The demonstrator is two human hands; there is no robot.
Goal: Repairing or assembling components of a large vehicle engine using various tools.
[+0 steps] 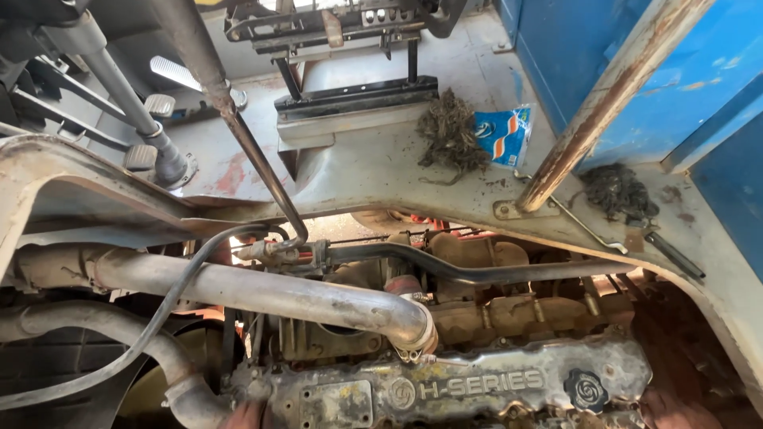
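Metal pipe (262, 290) and black hose (171, 298) block engine opening.

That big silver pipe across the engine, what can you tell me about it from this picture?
The silver pipe is a thick metal tube, dull, scuffed and dusty. It runs nearly level from the left, sloping slightly down to the right, then bends downward at a clamped joint above the grimy engine cover. A thin black hose crosses in front of it. No hand touches it.
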